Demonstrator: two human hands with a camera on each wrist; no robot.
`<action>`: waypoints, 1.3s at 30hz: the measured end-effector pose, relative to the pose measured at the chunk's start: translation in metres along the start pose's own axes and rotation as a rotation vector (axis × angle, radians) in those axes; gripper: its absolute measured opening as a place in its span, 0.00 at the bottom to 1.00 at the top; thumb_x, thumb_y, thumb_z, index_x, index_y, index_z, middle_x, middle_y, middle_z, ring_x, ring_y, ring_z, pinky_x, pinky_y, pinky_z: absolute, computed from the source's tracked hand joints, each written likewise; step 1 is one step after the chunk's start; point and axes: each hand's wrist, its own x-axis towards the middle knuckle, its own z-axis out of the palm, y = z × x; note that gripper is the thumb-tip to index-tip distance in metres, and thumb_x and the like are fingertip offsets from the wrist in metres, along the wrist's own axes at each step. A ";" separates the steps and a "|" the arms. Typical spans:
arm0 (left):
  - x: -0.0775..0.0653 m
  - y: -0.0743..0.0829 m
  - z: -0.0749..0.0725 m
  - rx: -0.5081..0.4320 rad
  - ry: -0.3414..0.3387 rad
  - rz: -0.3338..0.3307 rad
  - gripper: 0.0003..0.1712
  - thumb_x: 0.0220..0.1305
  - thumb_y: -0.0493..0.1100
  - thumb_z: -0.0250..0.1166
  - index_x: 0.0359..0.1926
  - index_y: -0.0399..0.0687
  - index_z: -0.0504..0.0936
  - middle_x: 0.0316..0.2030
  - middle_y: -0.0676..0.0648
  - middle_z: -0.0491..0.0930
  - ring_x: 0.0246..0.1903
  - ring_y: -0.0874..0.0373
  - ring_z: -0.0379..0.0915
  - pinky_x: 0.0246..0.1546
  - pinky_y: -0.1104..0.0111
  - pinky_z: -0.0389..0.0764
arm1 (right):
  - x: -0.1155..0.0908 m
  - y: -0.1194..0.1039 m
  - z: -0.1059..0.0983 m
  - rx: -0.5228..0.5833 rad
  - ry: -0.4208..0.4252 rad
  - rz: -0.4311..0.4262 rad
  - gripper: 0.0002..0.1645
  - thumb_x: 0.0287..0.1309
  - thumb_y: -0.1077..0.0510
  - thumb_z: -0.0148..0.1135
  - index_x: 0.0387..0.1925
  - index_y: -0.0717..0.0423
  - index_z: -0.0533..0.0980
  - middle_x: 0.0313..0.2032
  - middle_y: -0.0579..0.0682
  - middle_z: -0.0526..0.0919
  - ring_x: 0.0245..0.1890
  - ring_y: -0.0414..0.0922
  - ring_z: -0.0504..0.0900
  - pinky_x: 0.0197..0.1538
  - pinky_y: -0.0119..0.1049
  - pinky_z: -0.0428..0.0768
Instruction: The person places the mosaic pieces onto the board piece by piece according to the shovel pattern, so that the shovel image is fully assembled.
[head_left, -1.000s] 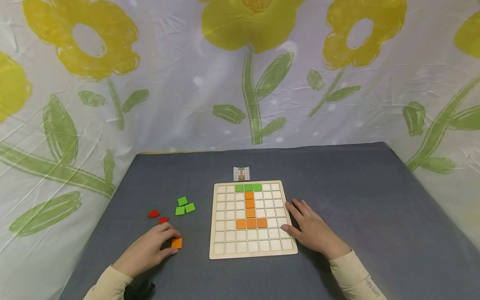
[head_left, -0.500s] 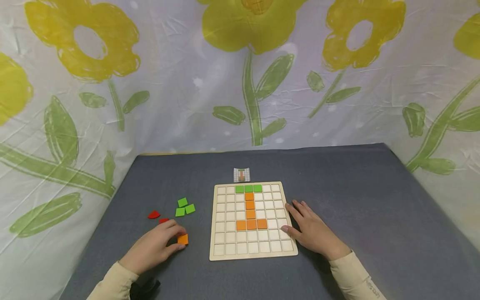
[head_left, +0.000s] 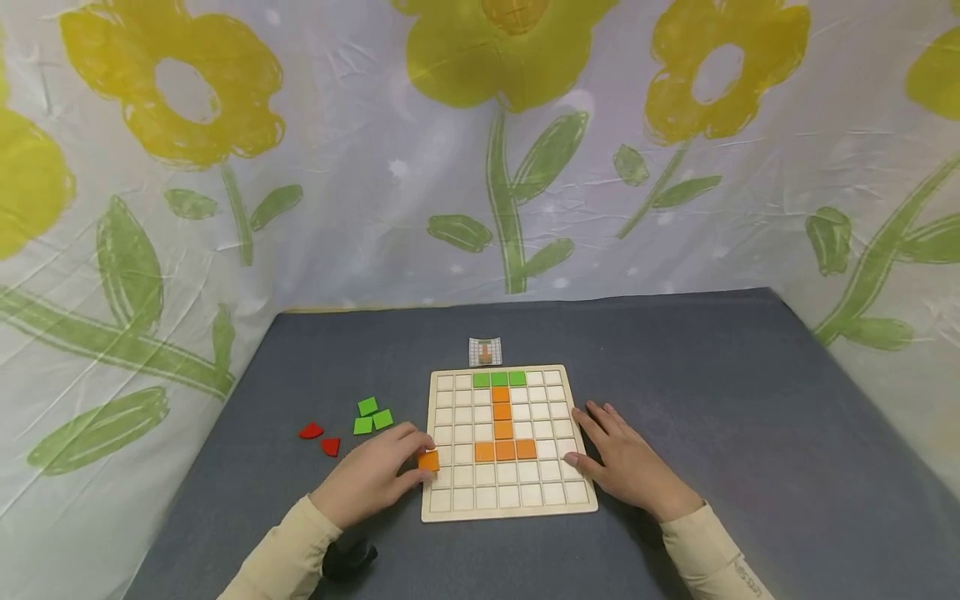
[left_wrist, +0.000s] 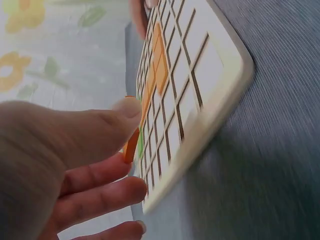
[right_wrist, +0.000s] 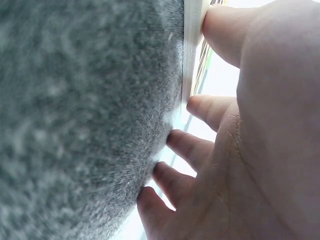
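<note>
One orange tile (head_left: 428, 462) is pinched in our left hand (head_left: 371, 479) at the left edge of the grid board (head_left: 508, 497); we rest our right hand (head_left: 630, 463), fingers extended, on its right edge; two red pieces (head_left: 330, 447) lie well left

Left hand (left_wrist: 60, 145) pinches an orange tile (left_wrist: 131, 146) by the gridded board (left_wrist: 243, 65), other orange tiles (left_wrist: 160, 65) in its cells, tabletop (left_wrist: 285, 85) beneath it, flowered backdrop (left_wrist: 85, 45) beyond.
</note>
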 end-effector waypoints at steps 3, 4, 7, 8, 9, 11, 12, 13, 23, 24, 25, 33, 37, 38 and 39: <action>0.010 0.007 0.004 0.001 0.003 0.043 0.16 0.55 0.48 0.72 0.42 0.52 0.78 0.36 0.57 0.75 0.30 0.65 0.69 0.32 0.73 0.75 | 0.000 0.001 0.001 0.008 -0.005 0.000 0.42 0.64 0.39 0.56 0.72 0.55 0.58 0.71 0.63 0.56 0.71 0.63 0.51 0.66 0.62 0.57; 0.013 0.008 0.005 0.002 0.006 0.060 0.15 0.55 0.48 0.72 0.41 0.52 0.77 0.36 0.57 0.74 0.30 0.66 0.68 0.32 0.74 0.74 | 0.000 0.001 0.001 0.008 -0.007 0.001 0.43 0.64 0.39 0.55 0.72 0.55 0.58 0.71 0.63 0.56 0.71 0.63 0.51 0.66 0.62 0.57; 0.021 0.013 0.009 0.012 0.014 0.113 0.14 0.56 0.48 0.71 0.38 0.52 0.76 0.35 0.57 0.74 0.28 0.67 0.64 0.30 0.75 0.71 | 0.000 0.002 0.001 0.008 -0.008 0.005 0.43 0.64 0.38 0.55 0.72 0.55 0.58 0.71 0.63 0.56 0.72 0.63 0.50 0.66 0.62 0.57; 0.024 0.015 0.011 0.014 0.012 0.128 0.13 0.57 0.49 0.71 0.37 0.52 0.76 0.34 0.57 0.74 0.28 0.67 0.64 0.30 0.75 0.71 | 0.001 0.002 0.001 0.008 -0.007 0.006 0.43 0.64 0.38 0.56 0.72 0.55 0.58 0.71 0.63 0.56 0.72 0.63 0.50 0.66 0.62 0.57; 0.028 0.016 0.013 0.015 0.009 0.145 0.13 0.57 0.49 0.71 0.37 0.52 0.77 0.34 0.57 0.74 0.27 0.67 0.64 0.29 0.75 0.71 | 0.001 0.002 0.001 0.006 -0.005 0.008 0.43 0.63 0.38 0.56 0.72 0.55 0.58 0.71 0.62 0.56 0.72 0.63 0.50 0.66 0.62 0.57; 0.033 0.021 0.017 0.018 -0.005 0.178 0.12 0.58 0.50 0.70 0.37 0.52 0.78 0.34 0.56 0.74 0.27 0.67 0.64 0.29 0.75 0.71 | 0.001 0.002 0.001 0.005 -0.003 0.010 0.43 0.63 0.39 0.56 0.72 0.55 0.58 0.71 0.63 0.56 0.72 0.63 0.51 0.66 0.61 0.57; 0.036 0.023 0.019 0.019 -0.013 0.193 0.12 0.58 0.50 0.70 0.37 0.52 0.78 0.33 0.56 0.74 0.27 0.67 0.64 0.29 0.75 0.70 | 0.000 0.002 0.001 0.004 -0.002 0.010 0.43 0.63 0.39 0.56 0.72 0.55 0.58 0.71 0.63 0.56 0.71 0.63 0.51 0.66 0.61 0.57; 0.039 0.026 0.020 0.025 -0.021 0.210 0.12 0.58 0.51 0.69 0.36 0.52 0.78 0.33 0.56 0.74 0.27 0.67 0.63 0.29 0.75 0.70 | 0.000 0.002 0.001 0.005 -0.001 0.011 0.42 0.63 0.39 0.56 0.71 0.55 0.58 0.71 0.63 0.57 0.71 0.63 0.51 0.66 0.61 0.57; 0.060 0.046 0.036 0.089 0.004 0.369 0.10 0.59 0.51 0.69 0.36 0.54 0.79 0.31 0.56 0.75 0.27 0.68 0.64 0.30 0.74 0.71 | 0.001 0.001 0.000 0.007 -0.007 0.021 0.43 0.63 0.39 0.56 0.72 0.55 0.58 0.71 0.62 0.57 0.72 0.63 0.50 0.67 0.61 0.57; 0.061 0.047 0.037 0.094 0.000 0.372 0.10 0.59 0.51 0.69 0.35 0.54 0.80 0.31 0.57 0.75 0.27 0.68 0.65 0.31 0.74 0.71 | 0.001 0.001 0.000 0.004 -0.005 0.020 0.43 0.63 0.39 0.56 0.71 0.55 0.58 0.71 0.62 0.57 0.72 0.63 0.51 0.67 0.61 0.57; 0.062 0.047 0.038 0.096 -0.004 0.374 0.09 0.59 0.51 0.69 0.35 0.54 0.80 0.31 0.57 0.75 0.28 0.67 0.66 0.31 0.73 0.72 | 0.001 0.001 0.000 0.001 -0.002 0.017 0.42 0.63 0.39 0.56 0.71 0.55 0.59 0.70 0.62 0.57 0.71 0.63 0.51 0.67 0.61 0.57; 0.064 0.048 0.044 0.080 -0.014 0.367 0.09 0.58 0.50 0.70 0.34 0.54 0.81 0.31 0.57 0.75 0.29 0.66 0.68 0.32 0.72 0.73 | 0.002 0.002 0.002 -0.020 0.017 0.003 0.43 0.63 0.38 0.56 0.71 0.56 0.59 0.70 0.63 0.58 0.71 0.63 0.52 0.67 0.60 0.58; 0.064 0.049 0.045 0.076 -0.018 0.359 0.09 0.59 0.51 0.69 0.35 0.54 0.81 0.32 0.57 0.75 0.29 0.66 0.68 0.33 0.72 0.73 | 0.001 0.002 0.002 -0.021 0.022 0.001 0.43 0.63 0.38 0.56 0.71 0.56 0.60 0.70 0.63 0.59 0.71 0.63 0.53 0.66 0.60 0.59; 0.065 0.049 0.045 0.076 -0.020 0.359 0.09 0.59 0.51 0.69 0.35 0.54 0.81 0.32 0.57 0.75 0.29 0.67 0.68 0.33 0.72 0.73 | 0.001 0.003 0.002 -0.020 0.023 0.002 0.43 0.63 0.38 0.56 0.71 0.55 0.59 0.70 0.63 0.59 0.71 0.63 0.53 0.66 0.60 0.58; 0.065 0.049 0.045 0.074 -0.022 0.358 0.09 0.59 0.51 0.69 0.35 0.54 0.81 0.32 0.57 0.75 0.29 0.67 0.67 0.33 0.72 0.73 | 0.001 0.003 0.003 -0.021 0.023 0.003 0.43 0.63 0.38 0.56 0.71 0.55 0.59 0.70 0.63 0.59 0.71 0.63 0.53 0.66 0.60 0.58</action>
